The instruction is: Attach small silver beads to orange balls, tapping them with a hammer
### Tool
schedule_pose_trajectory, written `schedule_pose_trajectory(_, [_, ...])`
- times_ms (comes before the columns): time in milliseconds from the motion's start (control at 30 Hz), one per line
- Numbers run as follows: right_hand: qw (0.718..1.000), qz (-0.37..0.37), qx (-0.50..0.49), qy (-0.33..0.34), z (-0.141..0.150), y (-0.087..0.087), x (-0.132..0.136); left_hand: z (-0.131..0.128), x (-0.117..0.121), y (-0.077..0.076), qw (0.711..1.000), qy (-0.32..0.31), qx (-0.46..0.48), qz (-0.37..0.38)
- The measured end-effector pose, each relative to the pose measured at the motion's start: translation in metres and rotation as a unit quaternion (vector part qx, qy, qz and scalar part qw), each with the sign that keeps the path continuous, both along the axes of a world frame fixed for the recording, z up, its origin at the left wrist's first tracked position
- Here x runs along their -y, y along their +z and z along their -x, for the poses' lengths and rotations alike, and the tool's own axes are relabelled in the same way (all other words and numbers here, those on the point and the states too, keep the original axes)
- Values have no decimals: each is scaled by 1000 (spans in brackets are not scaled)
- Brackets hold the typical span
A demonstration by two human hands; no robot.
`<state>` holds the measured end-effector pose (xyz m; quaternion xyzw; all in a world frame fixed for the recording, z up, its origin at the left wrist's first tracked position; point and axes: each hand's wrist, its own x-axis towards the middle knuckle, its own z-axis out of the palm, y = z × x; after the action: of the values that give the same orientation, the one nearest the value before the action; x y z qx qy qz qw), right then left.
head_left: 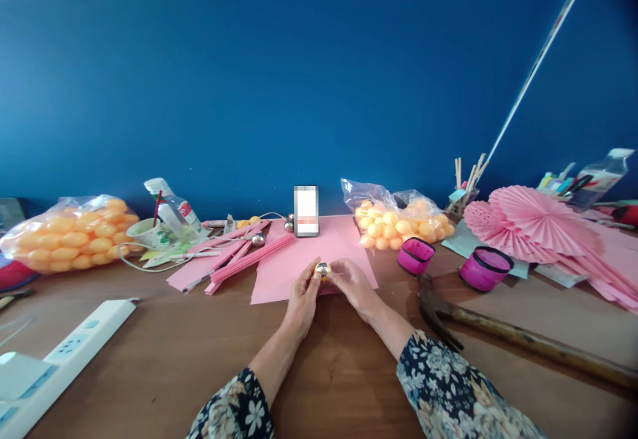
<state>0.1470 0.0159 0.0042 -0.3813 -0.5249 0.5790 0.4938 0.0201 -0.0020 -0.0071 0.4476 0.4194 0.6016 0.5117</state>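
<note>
Between my two hands is a small shiny gold ball [323, 269], with a silvery patch on its near side. My left hand [304, 293] grips it from the left, thumb in front. From the right, the fingertips of my right hand [353, 285] pinch it as well. Both hands are just above the near edge of a sheet of pink paper [284, 273] that lies on the brown table [209, 346]. A phone [306, 212] stands upright at the back of the sheet. Silver balls [258, 240] lie left of the phone.
Folded pink paper strips [249, 263] lie at left. Bags of orange balls [70, 240] stand on both sides. A hammer [528, 343], two magenta bands [486, 268] and pink paper fans [538, 223] occupy the right. A power strip [70, 352] is near left; a blue partition [299, 93] rises behind.
</note>
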Motion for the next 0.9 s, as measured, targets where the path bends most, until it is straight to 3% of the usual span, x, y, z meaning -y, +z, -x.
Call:
schedule_pose_trajectory(167, [999,4,-42,18,-1,4,2,-2,3,2,998,-27,56,12])
schedule_pose_trajectory(567, [999,-5,-28,29,0,4,5,-4,1,4,999,17,-42,1])
schedule_pose_trajectory(900, [998,-15,-21,50,0,6,6,-4,3,4,998,-18,52,17])
